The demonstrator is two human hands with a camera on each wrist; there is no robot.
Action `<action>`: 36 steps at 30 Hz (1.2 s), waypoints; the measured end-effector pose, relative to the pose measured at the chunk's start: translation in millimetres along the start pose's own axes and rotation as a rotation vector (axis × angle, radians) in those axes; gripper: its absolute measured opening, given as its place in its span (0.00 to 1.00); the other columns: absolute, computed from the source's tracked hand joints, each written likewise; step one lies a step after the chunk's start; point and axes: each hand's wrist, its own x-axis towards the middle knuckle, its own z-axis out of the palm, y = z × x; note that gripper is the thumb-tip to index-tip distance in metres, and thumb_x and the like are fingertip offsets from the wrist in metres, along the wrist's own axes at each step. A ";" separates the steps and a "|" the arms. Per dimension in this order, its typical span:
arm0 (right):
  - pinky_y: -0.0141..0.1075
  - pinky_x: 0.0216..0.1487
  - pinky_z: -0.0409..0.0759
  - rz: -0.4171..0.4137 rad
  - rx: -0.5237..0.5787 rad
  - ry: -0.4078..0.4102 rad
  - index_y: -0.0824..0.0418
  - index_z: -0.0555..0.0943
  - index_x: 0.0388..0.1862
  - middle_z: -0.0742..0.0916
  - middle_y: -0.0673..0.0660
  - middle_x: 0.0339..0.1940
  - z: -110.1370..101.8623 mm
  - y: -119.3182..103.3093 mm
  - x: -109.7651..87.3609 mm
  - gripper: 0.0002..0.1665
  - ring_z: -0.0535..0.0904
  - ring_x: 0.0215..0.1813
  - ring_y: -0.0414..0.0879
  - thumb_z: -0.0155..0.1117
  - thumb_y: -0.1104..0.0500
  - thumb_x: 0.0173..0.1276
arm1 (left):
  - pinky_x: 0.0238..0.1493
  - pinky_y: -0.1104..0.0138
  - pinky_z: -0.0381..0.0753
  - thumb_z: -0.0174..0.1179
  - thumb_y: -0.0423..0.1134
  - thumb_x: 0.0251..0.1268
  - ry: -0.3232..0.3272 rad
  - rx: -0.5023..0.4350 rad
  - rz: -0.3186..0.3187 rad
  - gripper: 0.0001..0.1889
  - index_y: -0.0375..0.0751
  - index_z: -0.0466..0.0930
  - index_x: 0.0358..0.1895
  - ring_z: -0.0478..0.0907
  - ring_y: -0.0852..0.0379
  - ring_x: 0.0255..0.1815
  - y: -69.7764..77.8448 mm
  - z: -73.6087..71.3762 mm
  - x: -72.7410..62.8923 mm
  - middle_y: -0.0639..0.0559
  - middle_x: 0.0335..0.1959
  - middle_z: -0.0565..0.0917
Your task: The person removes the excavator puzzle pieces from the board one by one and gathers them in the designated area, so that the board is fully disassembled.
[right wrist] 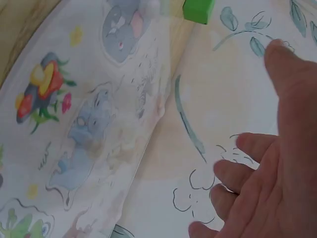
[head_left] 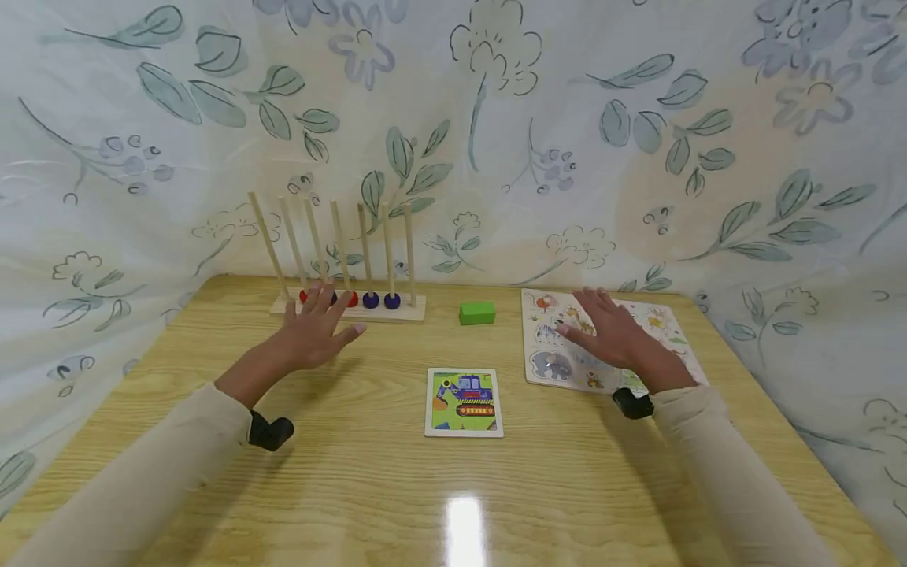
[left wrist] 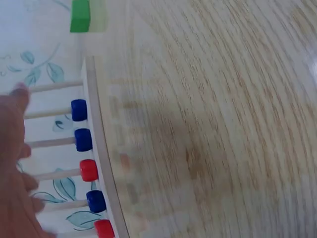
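My left hand (head_left: 309,335) is held above the table with spread fingers, in front of a wooden peg stand (head_left: 418,310). Red and dark blue beads (left wrist: 89,170) sit low on several of its upright rods (head_left: 388,248). Over an animal puzzle board (head_left: 542,346) hovers my right hand (head_left: 611,335), its fingers straight and thumb out, holding nothing. Between the hands lies a small square picture puzzle (head_left: 464,402) with a digger in a white frame. Behind it is a green block (head_left: 478,313). The right hand hides part of the animal board.
The wooden table (head_left: 368,496) reaches back to a floral cloth (head_left: 453,142) hanging behind it. A black strap (head_left: 270,431) circles the left wrist and another black piece (head_left: 633,404) shows at the right one. Light glares off the table's near middle.
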 end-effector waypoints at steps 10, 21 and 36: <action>0.63 0.65 0.58 -0.058 0.060 -0.018 0.70 0.64 0.72 0.67 0.72 0.70 10.6 -14.0 -5.1 0.31 0.57 0.71 0.70 0.52 0.54 0.78 | 0.64 0.44 0.64 0.49 0.41 0.78 0.064 -0.246 0.213 0.24 0.29 0.66 0.69 0.65 0.36 0.67 8.6 10.9 -6.2 0.33 0.68 0.68; 0.57 0.52 0.72 -0.124 0.137 0.052 0.70 0.75 0.64 0.81 0.69 0.57 19.2 -35.1 -2.3 0.25 0.78 0.50 0.64 0.60 0.58 0.72 | 0.59 0.49 0.72 0.50 0.42 0.77 0.087 -0.378 0.324 0.20 0.32 0.76 0.63 0.73 0.44 0.63 45.7 22.0 -16.5 0.39 0.61 0.77; 0.55 0.58 0.73 -0.220 0.217 0.065 0.69 0.79 0.59 0.83 0.64 0.56 29.7 -51.3 5.4 0.20 0.76 0.60 0.63 0.62 0.63 0.71 | 0.59 0.55 0.73 0.55 0.31 0.72 -0.074 -0.442 0.481 0.18 0.32 0.76 0.62 0.72 0.47 0.64 79.6 46.0 -27.0 0.42 0.61 0.77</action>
